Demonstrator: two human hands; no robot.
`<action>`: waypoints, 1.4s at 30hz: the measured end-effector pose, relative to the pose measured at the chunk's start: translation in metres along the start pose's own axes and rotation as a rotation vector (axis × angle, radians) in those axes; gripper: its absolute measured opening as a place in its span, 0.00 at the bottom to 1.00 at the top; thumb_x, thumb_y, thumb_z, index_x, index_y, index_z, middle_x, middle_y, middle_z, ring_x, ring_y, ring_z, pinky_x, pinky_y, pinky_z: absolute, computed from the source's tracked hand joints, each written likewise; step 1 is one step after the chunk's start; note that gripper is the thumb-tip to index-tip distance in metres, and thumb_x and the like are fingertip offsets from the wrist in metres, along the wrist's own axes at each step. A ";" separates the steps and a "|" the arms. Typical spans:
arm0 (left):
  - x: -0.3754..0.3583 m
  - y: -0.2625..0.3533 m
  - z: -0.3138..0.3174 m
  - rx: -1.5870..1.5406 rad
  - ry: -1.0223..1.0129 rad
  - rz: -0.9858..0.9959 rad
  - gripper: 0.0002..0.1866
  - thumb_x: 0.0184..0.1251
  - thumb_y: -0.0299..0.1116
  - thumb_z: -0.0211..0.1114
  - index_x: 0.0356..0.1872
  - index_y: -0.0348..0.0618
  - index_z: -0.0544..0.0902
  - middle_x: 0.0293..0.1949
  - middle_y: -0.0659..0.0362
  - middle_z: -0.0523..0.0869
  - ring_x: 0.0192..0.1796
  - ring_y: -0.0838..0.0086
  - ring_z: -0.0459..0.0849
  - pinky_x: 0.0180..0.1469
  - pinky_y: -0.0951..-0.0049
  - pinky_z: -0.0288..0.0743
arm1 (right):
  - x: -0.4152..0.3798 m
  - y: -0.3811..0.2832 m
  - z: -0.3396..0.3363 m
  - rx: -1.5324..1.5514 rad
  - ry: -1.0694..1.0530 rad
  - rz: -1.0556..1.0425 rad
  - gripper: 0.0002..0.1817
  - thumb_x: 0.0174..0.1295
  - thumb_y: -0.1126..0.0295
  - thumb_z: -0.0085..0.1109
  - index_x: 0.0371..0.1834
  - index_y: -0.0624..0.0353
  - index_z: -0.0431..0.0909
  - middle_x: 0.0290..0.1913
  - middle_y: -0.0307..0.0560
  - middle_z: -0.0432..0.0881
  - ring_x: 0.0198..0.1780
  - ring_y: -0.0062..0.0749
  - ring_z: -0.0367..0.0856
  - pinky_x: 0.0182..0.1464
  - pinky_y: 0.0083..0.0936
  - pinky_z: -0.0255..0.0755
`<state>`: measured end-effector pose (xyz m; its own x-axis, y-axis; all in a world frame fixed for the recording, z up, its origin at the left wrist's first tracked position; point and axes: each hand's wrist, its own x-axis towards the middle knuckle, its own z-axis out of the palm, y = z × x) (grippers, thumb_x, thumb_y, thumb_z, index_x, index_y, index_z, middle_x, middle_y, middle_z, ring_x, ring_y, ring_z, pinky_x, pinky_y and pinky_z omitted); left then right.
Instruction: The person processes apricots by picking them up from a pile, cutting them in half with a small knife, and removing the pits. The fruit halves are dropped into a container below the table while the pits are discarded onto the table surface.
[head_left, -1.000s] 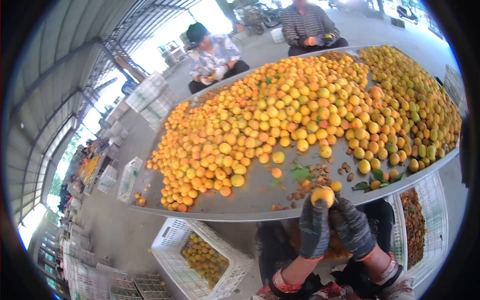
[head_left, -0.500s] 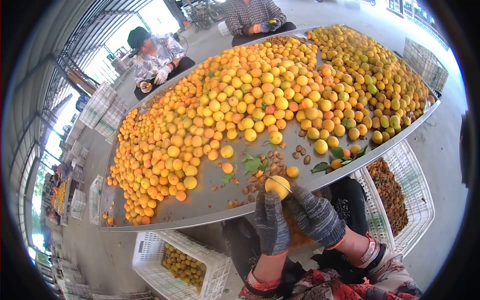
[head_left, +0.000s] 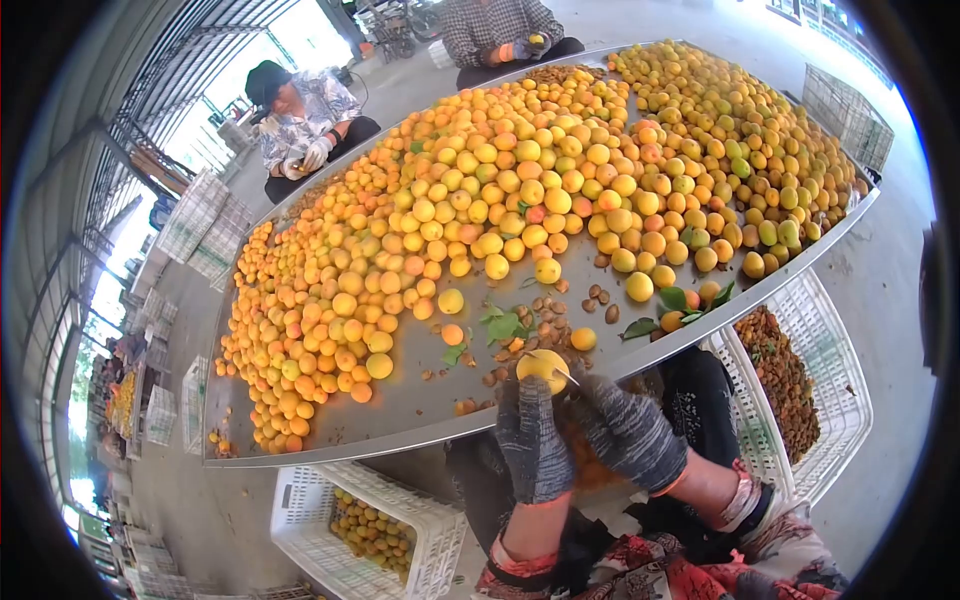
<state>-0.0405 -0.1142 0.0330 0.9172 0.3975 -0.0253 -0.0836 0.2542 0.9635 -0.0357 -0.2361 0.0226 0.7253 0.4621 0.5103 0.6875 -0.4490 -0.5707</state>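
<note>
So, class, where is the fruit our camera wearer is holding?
In the head view, the fruit sits right of and below centre, in the left hand, by the near edge of the metal table.

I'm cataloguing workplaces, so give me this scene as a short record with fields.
left hand: gloved, holding a yellow fruit
right hand: gloved, pinching a thin tool, mostly hidden
table: metal, heaped with fruits
near edge: brown pits, green leaves
left crate: white, fruits inside
right crate: white, brown pieces inside
across the table: two people, one in a patterned shirt, one in a checked shirt
</note>
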 end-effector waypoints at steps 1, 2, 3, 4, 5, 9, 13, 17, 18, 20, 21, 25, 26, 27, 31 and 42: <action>-0.002 -0.005 0.003 0.019 0.041 -0.010 0.20 0.66 0.40 0.54 0.51 0.34 0.72 0.43 0.57 0.78 0.45 0.76 0.74 0.48 0.76 0.68 | 0.007 -0.014 -0.009 0.192 -0.063 0.258 0.21 0.55 0.81 0.52 0.54 0.69 0.67 0.45 0.55 0.76 0.48 0.43 0.76 0.53 0.33 0.69; -0.004 -0.008 0.004 0.044 0.083 -0.025 0.22 0.68 0.43 0.50 0.51 0.34 0.72 0.44 0.56 0.78 0.46 0.75 0.74 0.49 0.75 0.67 | 0.006 -0.013 -0.009 0.192 -0.067 0.262 0.21 0.55 0.81 0.52 0.54 0.69 0.67 0.45 0.55 0.76 0.48 0.43 0.76 0.53 0.33 0.69; -0.006 -0.006 0.005 0.048 0.081 -0.030 0.22 0.68 0.43 0.50 0.51 0.34 0.72 0.44 0.56 0.78 0.46 0.75 0.74 0.49 0.75 0.67 | 0.004 -0.012 -0.009 0.168 -0.087 0.268 0.21 0.55 0.80 0.52 0.55 0.69 0.66 0.46 0.55 0.76 0.49 0.43 0.76 0.53 0.32 0.68; -0.005 0.001 0.007 0.019 0.047 -0.002 0.22 0.68 0.43 0.50 0.51 0.33 0.72 0.44 0.55 0.78 0.46 0.74 0.74 0.50 0.75 0.67 | 0.003 -0.010 -0.010 0.142 -0.104 0.270 0.22 0.55 0.80 0.52 0.55 0.69 0.66 0.46 0.56 0.76 0.49 0.43 0.76 0.54 0.32 0.68; -0.004 0.005 0.007 -0.011 0.014 0.026 0.22 0.68 0.43 0.50 0.50 0.33 0.72 0.45 0.54 0.78 0.47 0.73 0.74 0.51 0.74 0.67 | 0.002 -0.006 -0.010 0.140 -0.101 0.271 0.22 0.55 0.80 0.52 0.55 0.69 0.66 0.46 0.56 0.76 0.49 0.43 0.76 0.54 0.32 0.68; 0.003 0.001 -0.008 0.193 -0.061 0.033 0.22 0.68 0.43 0.49 0.50 0.32 0.72 0.45 0.53 0.78 0.47 0.72 0.74 0.51 0.74 0.67 | -0.001 0.017 -0.003 0.119 -0.060 0.004 0.24 0.54 0.73 0.55 0.55 0.69 0.65 0.45 0.55 0.76 0.46 0.44 0.76 0.48 0.30 0.70; 0.000 -0.005 -0.007 0.237 -0.031 0.014 0.23 0.68 0.44 0.50 0.51 0.31 0.72 0.46 0.53 0.77 0.47 0.73 0.74 0.51 0.74 0.66 | 0.005 0.006 -0.013 0.161 -0.007 0.106 0.21 0.53 0.75 0.57 0.52 0.69 0.68 0.45 0.55 0.76 0.47 0.44 0.76 0.49 0.32 0.71; 0.003 0.007 -0.002 0.261 -0.135 0.078 0.20 0.66 0.40 0.54 0.51 0.33 0.72 0.44 0.55 0.79 0.44 0.76 0.74 0.49 0.76 0.67 | 0.010 0.006 -0.027 -0.097 -0.040 -0.095 0.21 0.52 0.75 0.57 0.51 0.67 0.69 0.44 0.56 0.77 0.44 0.47 0.77 0.46 0.33 0.72; 0.005 0.007 -0.005 0.262 -0.136 0.078 0.20 0.66 0.40 0.54 0.51 0.33 0.72 0.44 0.55 0.79 0.44 0.76 0.74 0.49 0.76 0.67 | 0.013 0.005 -0.033 0.111 -0.091 0.048 0.21 0.52 0.75 0.57 0.51 0.67 0.69 0.42 0.56 0.77 0.43 0.48 0.78 0.45 0.34 0.72; 0.010 0.005 -0.009 0.219 -0.211 -0.014 0.20 0.66 0.40 0.54 0.51 0.33 0.72 0.44 0.56 0.79 0.43 0.76 0.75 0.48 0.76 0.68 | 0.016 0.007 -0.037 0.320 -0.140 0.190 0.21 0.52 0.75 0.57 0.51 0.67 0.69 0.41 0.56 0.78 0.42 0.49 0.78 0.44 0.34 0.73; 0.009 0.006 -0.005 0.220 -0.212 -0.014 0.20 0.66 0.40 0.54 0.51 0.33 0.72 0.44 0.56 0.79 0.43 0.76 0.75 0.48 0.76 0.68 | 0.016 0.009 -0.038 0.294 -0.218 0.168 0.22 0.55 0.74 0.52 0.54 0.66 0.66 0.46 0.55 0.75 0.47 0.43 0.76 0.47 0.30 0.72; 0.005 -0.002 0.008 0.127 0.021 0.052 0.22 0.67 0.44 0.52 0.50 0.33 0.73 0.42 0.56 0.79 0.43 0.76 0.74 0.47 0.77 0.67 | 0.018 0.008 -0.018 -0.018 0.013 -0.072 0.21 0.54 0.73 0.56 0.52 0.66 0.68 0.38 0.55 0.79 0.39 0.50 0.79 0.41 0.35 0.73; 0.005 -0.006 0.006 0.141 0.072 0.036 0.24 0.67 0.46 0.50 0.50 0.33 0.74 0.41 0.56 0.79 0.43 0.77 0.73 0.46 0.78 0.67 | 0.016 0.006 -0.015 -0.019 0.013 -0.071 0.21 0.54 0.73 0.56 0.52 0.66 0.68 0.38 0.55 0.79 0.39 0.50 0.79 0.41 0.35 0.73; 0.004 -0.006 0.006 0.139 0.071 0.038 0.24 0.67 0.46 0.50 0.50 0.33 0.74 0.41 0.56 0.79 0.43 0.77 0.73 0.46 0.78 0.67 | 0.014 0.006 -0.014 -0.007 0.008 -0.003 0.21 0.54 0.73 0.55 0.52 0.65 0.68 0.38 0.56 0.79 0.39 0.49 0.79 0.41 0.35 0.73; 0.006 -0.011 0.001 0.267 0.006 0.059 0.23 0.67 0.46 0.51 0.47 0.33 0.75 0.39 0.55 0.79 0.41 0.76 0.73 0.45 0.76 0.67 | 0.007 0.010 -0.016 0.077 -0.061 0.132 0.20 0.54 0.72 0.55 0.52 0.64 0.69 0.38 0.57 0.79 0.39 0.49 0.78 0.41 0.35 0.73; 0.004 -0.012 0.001 0.281 0.004 0.110 0.23 0.65 0.43 0.54 0.48 0.30 0.73 0.41 0.49 0.78 0.44 0.68 0.74 0.47 0.70 0.67 | 0.005 0.022 -0.009 -0.010 -0.067 -0.136 0.19 0.54 0.74 0.56 0.51 0.64 0.71 0.39 0.55 0.79 0.42 0.46 0.79 0.45 0.32 0.73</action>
<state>-0.0352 -0.1159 0.0214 0.9069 0.4130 0.0832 -0.0713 -0.0442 0.9965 -0.0165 -0.2509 0.0187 0.6220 0.5687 0.5382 0.7797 -0.3866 -0.4926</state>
